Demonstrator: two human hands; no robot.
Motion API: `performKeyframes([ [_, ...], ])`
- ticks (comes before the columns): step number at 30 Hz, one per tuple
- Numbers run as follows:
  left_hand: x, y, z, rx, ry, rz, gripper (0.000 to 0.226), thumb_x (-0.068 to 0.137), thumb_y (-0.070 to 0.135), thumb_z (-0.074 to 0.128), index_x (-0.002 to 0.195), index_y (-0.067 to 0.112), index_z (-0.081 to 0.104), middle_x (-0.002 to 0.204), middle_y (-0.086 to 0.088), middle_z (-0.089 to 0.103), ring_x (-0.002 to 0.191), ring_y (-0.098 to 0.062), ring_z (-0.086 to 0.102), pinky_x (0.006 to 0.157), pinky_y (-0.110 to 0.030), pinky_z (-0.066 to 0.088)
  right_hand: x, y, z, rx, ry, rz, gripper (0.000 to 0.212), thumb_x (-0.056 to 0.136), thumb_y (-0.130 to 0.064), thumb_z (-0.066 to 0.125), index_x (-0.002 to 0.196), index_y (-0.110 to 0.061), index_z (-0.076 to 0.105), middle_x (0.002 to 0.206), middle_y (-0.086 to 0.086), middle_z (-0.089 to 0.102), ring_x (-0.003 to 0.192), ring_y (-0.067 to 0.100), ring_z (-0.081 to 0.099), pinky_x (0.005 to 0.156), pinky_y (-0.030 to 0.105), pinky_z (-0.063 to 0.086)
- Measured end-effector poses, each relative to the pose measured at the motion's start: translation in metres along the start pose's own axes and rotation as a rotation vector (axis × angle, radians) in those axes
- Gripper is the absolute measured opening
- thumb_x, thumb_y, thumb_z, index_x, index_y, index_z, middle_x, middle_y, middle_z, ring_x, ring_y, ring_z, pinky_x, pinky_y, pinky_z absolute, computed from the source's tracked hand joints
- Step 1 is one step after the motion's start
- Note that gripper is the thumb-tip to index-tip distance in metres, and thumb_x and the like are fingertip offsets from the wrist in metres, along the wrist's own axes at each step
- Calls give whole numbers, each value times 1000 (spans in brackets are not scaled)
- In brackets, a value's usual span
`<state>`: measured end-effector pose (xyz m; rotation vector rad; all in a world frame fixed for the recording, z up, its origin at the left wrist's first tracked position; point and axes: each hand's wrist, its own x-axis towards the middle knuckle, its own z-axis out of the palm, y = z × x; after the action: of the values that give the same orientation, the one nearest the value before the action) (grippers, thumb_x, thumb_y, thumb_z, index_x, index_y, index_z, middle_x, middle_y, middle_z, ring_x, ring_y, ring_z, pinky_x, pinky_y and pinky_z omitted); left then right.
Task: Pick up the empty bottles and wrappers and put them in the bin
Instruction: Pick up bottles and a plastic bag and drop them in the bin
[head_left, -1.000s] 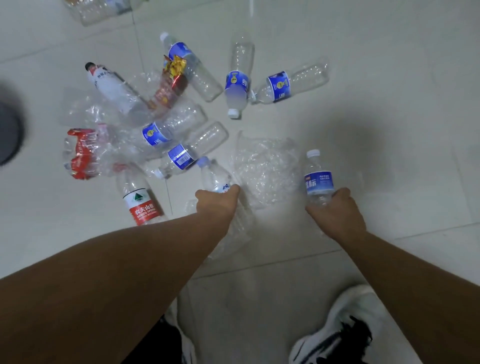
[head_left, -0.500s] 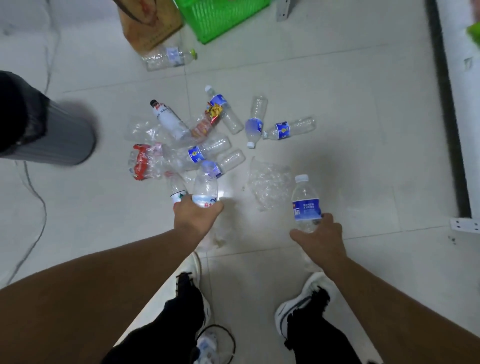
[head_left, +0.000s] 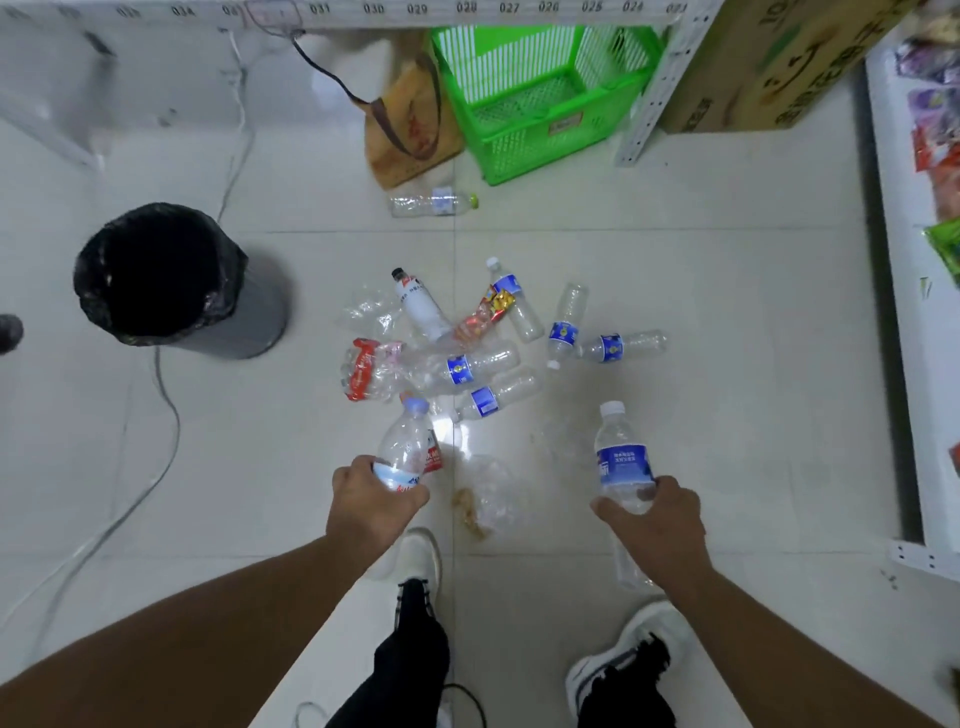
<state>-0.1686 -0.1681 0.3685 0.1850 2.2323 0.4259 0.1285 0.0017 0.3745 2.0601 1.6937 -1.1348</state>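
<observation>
My left hand (head_left: 371, 506) grips a clear bottle with a pale blue cap (head_left: 404, 447) by its base. A clear wrapper (head_left: 491, 499) hangs to the right of that hand. My right hand (head_left: 654, 519) holds a blue-labelled bottle (head_left: 618, 457) upright, with clear plastic (head_left: 626, 564) trailing below the fist. Several empty bottles lie on the floor ahead, among them a white bottle (head_left: 423, 306) and a red wrapper (head_left: 363, 369). The grey bin (head_left: 166, 280), lined with a black bag, stands open at the left.
A green crate (head_left: 540, 93) and a brown bag (head_left: 410, 119) stand at the back, with one bottle (head_left: 431, 202) lying in front of them. A white shelf (head_left: 914, 312) runs along the right. A cable (head_left: 156, 415) crosses the floor at the left. My shoes (head_left: 623, 660) are below.
Both hands have risen from the floor with their bottles as I stood up. The view has pulled back, so the bin, crate and shelf have come into sight.
</observation>
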Motion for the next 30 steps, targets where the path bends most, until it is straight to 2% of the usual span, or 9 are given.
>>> performKeyframes([
  [2,6,5,-16,66,-18,31,61,73,37,89,122,23,56,126,-2,46,89,-9,60,86,-34,51,2,-13,4,-29,16,9,78,74,-59,90,127,-11,59,125,9,51,123,35,60,109,51,49],
  [5,21,22,-32,112,-16,86,66,72,41,91,125,23,57,128,-1,43,100,-17,61,95,-35,52,11,-27,12,-18,-10,50,84,77,-67,85,133,-11,58,142,15,49,132,35,54,114,52,46],
  [12,34,40,-6,208,-47,40,78,73,42,93,137,16,57,129,0,36,116,-25,60,107,-41,52,41,-22,27,-4,-124,53,86,75,-71,84,134,-16,55,152,14,38,136,37,52,116,52,44],
  [16,37,30,60,208,-126,2,72,71,43,93,129,16,62,136,-4,40,120,-22,56,106,-37,51,86,-2,31,-67,-185,21,91,71,-79,82,136,-21,55,161,12,31,142,40,48,117,52,41],
  [20,58,9,147,196,-214,-45,87,56,58,89,129,16,65,140,-8,41,121,-28,60,110,-44,53,142,19,51,-176,-224,-82,97,71,-89,72,144,-27,54,172,8,25,156,32,35,123,51,30],
  [22,77,-8,194,209,-243,-67,95,49,65,83,130,19,66,147,-8,40,124,-31,60,111,-43,53,174,27,70,-208,-237,-107,107,67,-95,66,149,-28,52,176,9,22,157,33,36,124,51,29],
  [26,128,-50,280,335,-264,-31,102,45,82,76,131,28,69,171,-5,24,147,-34,44,116,-43,41,241,47,123,-291,-218,-151,121,56,-105,53,152,-32,52,179,7,17,160,31,32,124,50,30],
  [28,152,-70,314,392,-235,14,96,42,85,71,124,36,70,172,-1,19,149,-36,36,116,-48,39,274,59,155,-348,-201,-189,126,52,-110,46,153,-36,51,180,4,14,164,30,23,126,51,27],
  [30,172,-86,342,437,-220,46,95,43,84,71,129,44,65,171,6,11,146,-40,32,115,-54,40,302,70,184,-413,-199,-218,135,47,-116,38,158,-39,46,181,2,13,167,31,10,128,54,22],
])
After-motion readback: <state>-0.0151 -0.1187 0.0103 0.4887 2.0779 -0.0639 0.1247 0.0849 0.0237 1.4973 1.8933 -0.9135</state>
